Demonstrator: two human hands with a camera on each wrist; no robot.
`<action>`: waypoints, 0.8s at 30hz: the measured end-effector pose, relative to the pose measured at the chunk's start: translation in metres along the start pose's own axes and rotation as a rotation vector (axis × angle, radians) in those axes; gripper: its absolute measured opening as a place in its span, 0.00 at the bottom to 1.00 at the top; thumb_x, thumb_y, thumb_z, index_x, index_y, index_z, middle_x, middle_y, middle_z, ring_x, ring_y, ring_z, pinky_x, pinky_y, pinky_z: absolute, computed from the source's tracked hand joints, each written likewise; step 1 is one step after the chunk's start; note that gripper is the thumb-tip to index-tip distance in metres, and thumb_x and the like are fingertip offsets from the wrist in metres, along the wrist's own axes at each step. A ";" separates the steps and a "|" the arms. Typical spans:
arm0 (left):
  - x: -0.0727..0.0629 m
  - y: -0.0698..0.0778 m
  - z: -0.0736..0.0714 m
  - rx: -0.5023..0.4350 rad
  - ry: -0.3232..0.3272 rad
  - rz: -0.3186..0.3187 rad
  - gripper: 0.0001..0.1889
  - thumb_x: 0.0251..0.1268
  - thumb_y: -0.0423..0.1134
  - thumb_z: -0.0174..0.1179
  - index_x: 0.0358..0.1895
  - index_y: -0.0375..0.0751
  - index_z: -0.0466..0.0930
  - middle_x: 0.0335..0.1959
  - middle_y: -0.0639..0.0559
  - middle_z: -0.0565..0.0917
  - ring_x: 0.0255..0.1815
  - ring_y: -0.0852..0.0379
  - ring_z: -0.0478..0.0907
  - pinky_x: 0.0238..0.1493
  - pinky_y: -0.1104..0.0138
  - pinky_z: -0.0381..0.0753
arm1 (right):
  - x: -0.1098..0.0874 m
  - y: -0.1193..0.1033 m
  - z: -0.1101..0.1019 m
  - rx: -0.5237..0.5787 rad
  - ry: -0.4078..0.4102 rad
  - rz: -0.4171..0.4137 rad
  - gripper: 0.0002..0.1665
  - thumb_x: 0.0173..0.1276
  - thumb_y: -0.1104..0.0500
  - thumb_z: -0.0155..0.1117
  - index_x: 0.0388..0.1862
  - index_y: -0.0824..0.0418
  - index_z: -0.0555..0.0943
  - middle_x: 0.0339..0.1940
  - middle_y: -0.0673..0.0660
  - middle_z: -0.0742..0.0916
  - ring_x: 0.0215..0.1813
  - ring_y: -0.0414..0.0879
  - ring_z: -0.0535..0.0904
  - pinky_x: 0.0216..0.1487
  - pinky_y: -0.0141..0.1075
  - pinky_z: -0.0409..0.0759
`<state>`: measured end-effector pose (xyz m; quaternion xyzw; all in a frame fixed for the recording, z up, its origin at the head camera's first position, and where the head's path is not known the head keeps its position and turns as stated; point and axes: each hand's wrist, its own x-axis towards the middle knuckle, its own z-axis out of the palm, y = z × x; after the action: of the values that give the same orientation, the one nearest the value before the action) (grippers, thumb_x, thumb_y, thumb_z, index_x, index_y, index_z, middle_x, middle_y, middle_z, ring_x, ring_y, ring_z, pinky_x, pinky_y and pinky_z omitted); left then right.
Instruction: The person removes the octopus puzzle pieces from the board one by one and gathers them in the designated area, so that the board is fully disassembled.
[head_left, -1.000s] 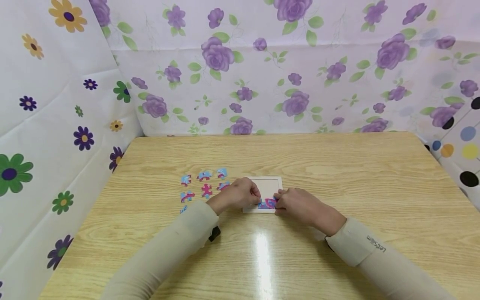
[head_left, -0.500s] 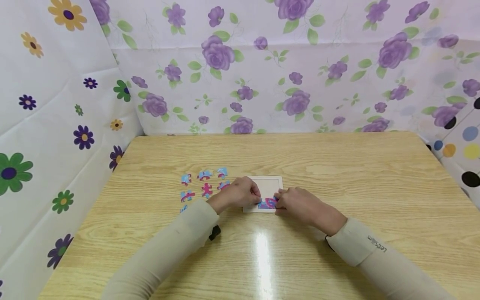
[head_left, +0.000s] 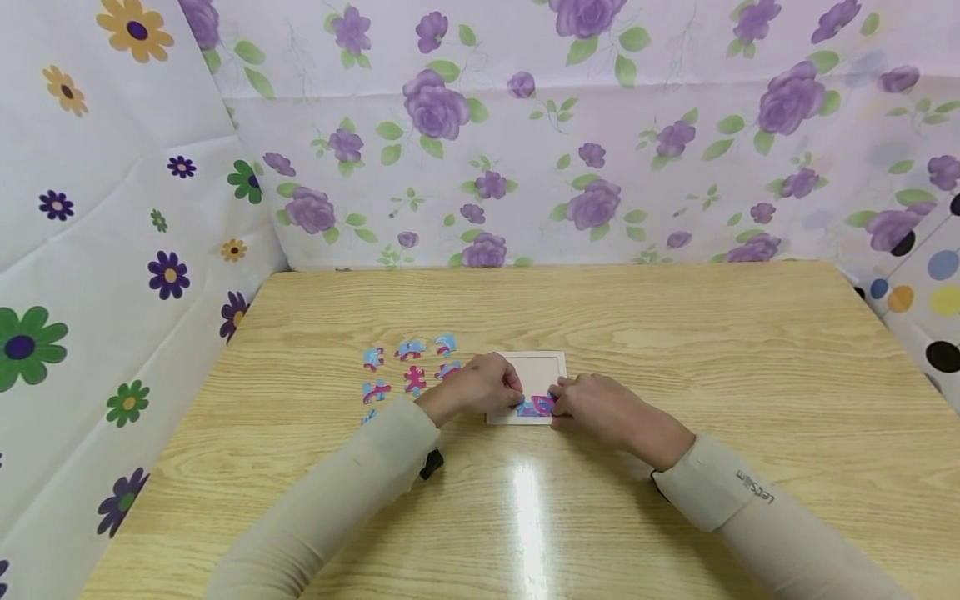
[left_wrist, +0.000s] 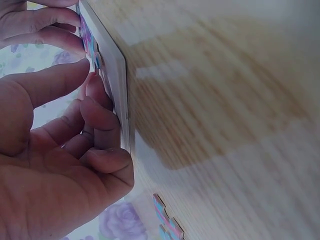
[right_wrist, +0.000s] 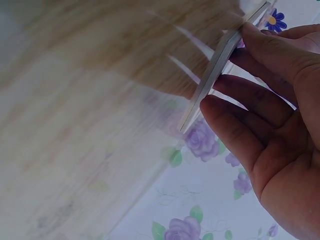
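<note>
A white puzzle tray (head_left: 532, 357) lies on the table, with joined pink, blue and purple jigsaw pieces (head_left: 534, 407) along its near side. My left hand (head_left: 486, 385) reaches over the tray's left side. Its thumb and forefinger pinch a light-blue jigsaw piece (left_wrist: 97, 61) beside the joined ones; most of that piece is hidden by the fingers. With my right hand (head_left: 600, 408) I hold the tray's near right corner, the thumb at the near edge and the other fingers along the right edge. In the right wrist view, those fingertips (right_wrist: 212, 102) touch the tray's rim.
Several loose jigsaw pieces (head_left: 414, 379) lie spread in rows left of the tray, some partly behind my left hand and sleeve. The wooden table (head_left: 675, 325) ends at a flowered cloth (head_left: 525, 167) behind. Another flowered cloth (head_left: 112, 333) hangs at the left.
</note>
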<state>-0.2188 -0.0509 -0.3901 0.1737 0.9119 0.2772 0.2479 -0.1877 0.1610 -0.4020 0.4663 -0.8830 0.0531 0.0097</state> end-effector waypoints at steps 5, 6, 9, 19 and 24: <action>-0.001 0.001 -0.001 0.003 -0.002 0.013 0.08 0.71 0.38 0.62 0.32 0.43 0.85 0.28 0.55 0.82 0.30 0.59 0.72 0.32 0.68 0.72 | 0.000 0.000 0.000 0.007 -0.009 0.007 0.09 0.66 0.57 0.71 0.26 0.58 0.88 0.38 0.53 0.87 0.36 0.44 0.83 0.33 0.34 0.79; -0.001 0.001 -0.001 0.004 -0.004 0.014 0.08 0.71 0.38 0.62 0.32 0.43 0.85 0.28 0.55 0.82 0.30 0.59 0.72 0.32 0.68 0.72 | 0.000 0.000 0.000 0.010 -0.010 0.009 0.09 0.66 0.57 0.71 0.27 0.59 0.88 0.39 0.54 0.87 0.37 0.44 0.83 0.34 0.34 0.79; -0.001 0.001 -0.001 0.009 -0.009 0.016 0.08 0.71 0.38 0.62 0.32 0.42 0.84 0.28 0.55 0.81 0.30 0.59 0.73 0.33 0.68 0.72 | 0.001 0.000 0.000 0.015 -0.014 0.014 0.08 0.66 0.57 0.71 0.28 0.59 0.89 0.41 0.55 0.88 0.37 0.45 0.83 0.34 0.34 0.80; -0.002 0.002 -0.001 0.017 -0.014 0.001 0.08 0.72 0.38 0.62 0.32 0.43 0.84 0.28 0.54 0.81 0.31 0.58 0.73 0.34 0.68 0.72 | 0.000 -0.001 -0.001 0.023 -0.013 0.025 0.08 0.65 0.57 0.71 0.29 0.60 0.90 0.43 0.57 0.89 0.40 0.47 0.85 0.35 0.35 0.81; -0.001 0.002 -0.002 0.011 -0.019 0.009 0.08 0.72 0.38 0.61 0.32 0.43 0.84 0.29 0.55 0.82 0.32 0.59 0.74 0.35 0.68 0.74 | -0.001 -0.001 0.000 0.023 -0.016 0.033 0.07 0.65 0.58 0.71 0.30 0.60 0.90 0.47 0.60 0.89 0.45 0.50 0.86 0.38 0.37 0.83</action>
<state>-0.2183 -0.0507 -0.3871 0.1816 0.9102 0.2718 0.2544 -0.1867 0.1611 -0.4016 0.4521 -0.8899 0.0596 -0.0034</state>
